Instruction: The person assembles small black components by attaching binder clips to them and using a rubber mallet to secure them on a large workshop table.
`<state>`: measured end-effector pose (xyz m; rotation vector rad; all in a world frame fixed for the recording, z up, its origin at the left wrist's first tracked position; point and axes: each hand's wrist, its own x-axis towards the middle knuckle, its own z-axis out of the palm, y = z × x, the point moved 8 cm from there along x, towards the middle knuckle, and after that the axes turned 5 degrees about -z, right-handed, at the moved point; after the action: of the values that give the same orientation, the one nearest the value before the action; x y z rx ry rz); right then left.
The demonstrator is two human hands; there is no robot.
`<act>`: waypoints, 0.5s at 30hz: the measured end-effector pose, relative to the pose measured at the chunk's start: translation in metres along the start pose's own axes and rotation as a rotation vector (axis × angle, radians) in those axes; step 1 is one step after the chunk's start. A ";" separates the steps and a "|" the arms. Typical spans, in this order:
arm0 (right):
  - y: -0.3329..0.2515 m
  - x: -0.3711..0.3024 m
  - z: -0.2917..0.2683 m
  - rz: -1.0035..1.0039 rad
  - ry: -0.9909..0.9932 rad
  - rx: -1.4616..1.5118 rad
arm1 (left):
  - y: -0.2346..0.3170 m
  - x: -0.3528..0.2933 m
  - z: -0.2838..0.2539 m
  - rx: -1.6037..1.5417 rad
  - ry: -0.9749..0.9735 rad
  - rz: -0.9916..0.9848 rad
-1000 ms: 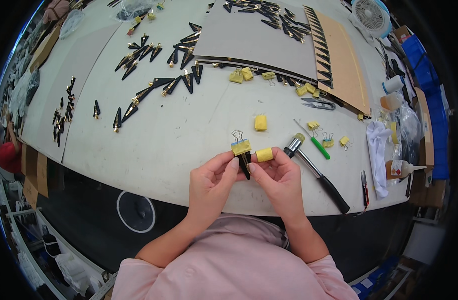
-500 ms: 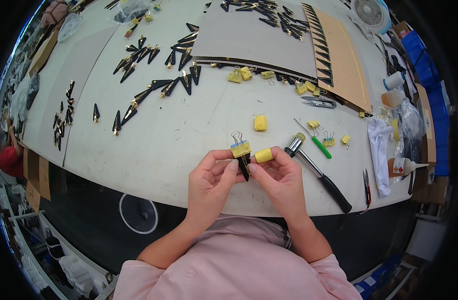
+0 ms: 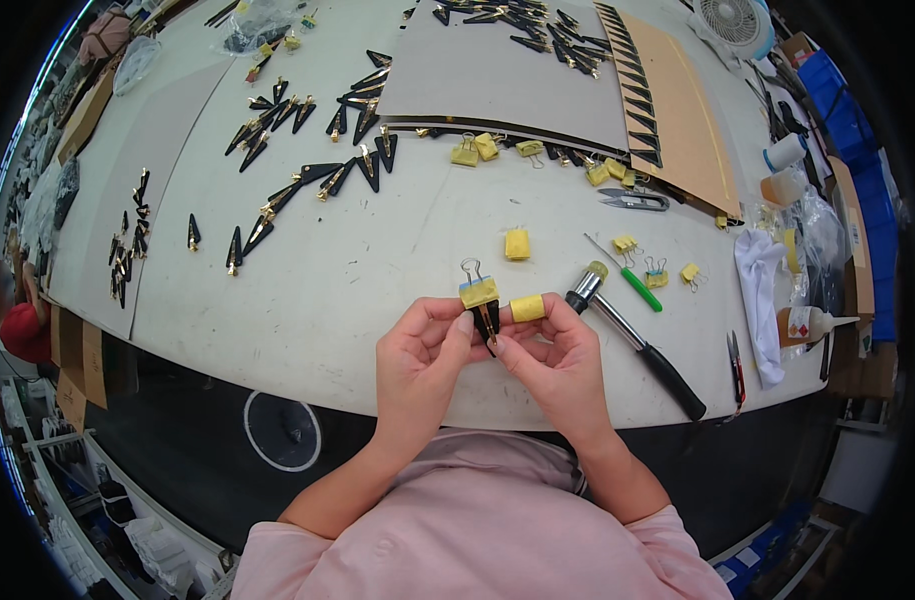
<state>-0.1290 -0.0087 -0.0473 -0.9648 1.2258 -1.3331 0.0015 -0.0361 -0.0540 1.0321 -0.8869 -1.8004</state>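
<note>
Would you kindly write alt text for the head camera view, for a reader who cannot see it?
Seen from above, a left hand and right hand together hold a small black pointed piece clamped in a yellow binder clip over a white table. A hammer lies just right; more black pieces and yellow clips lie beyond.

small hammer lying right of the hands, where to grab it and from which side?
Grip the hammer's black handle, near its lower-right end. Come from above: it lies flat on the white table, head up-left close to the right hand, so the handle end looks freest.
</note>
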 end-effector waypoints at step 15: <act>0.003 0.004 -0.001 0.086 -0.081 0.115 | -0.002 0.001 0.000 0.023 -0.030 0.052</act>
<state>-0.1306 -0.0123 -0.0503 -0.8669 1.1057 -1.2706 0.0002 -0.0360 -0.0561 0.9897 -0.9463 -1.7702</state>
